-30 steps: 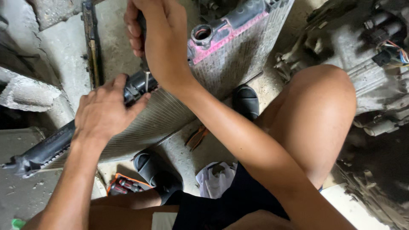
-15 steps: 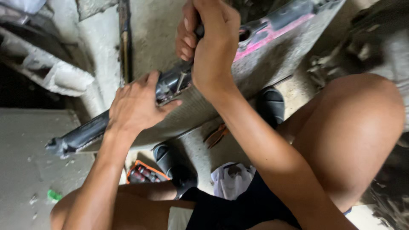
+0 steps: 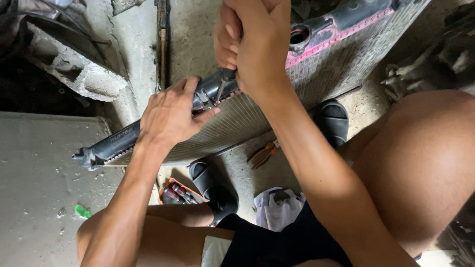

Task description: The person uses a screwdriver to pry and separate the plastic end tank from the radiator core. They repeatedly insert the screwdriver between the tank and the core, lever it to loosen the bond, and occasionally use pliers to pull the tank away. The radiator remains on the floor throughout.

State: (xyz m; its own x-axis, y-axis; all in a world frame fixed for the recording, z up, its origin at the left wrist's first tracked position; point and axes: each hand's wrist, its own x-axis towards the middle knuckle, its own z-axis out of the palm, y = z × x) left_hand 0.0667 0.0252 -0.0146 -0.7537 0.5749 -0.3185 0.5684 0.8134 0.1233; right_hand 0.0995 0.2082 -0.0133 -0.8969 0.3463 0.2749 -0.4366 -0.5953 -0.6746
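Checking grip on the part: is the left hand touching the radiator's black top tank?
Touching. The head view shows the left hand lying flat on the radiator, fingers wrapped over its black top tank, no gap.

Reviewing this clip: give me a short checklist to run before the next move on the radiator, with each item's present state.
1. Left hand braces the radiator at its black top tank: ok.
2. Right hand closed around a tool: ok.
3. Tool tip seated on the tank edge: cannot tell, hidden by the hands.
4. Radiator propped steadily on the floor: cannot tell, its base is hidden.
5. Pliers lie on the floor within reach: ok.
6. Feet clear of the radiator: not ok, a sandal sits right against it.
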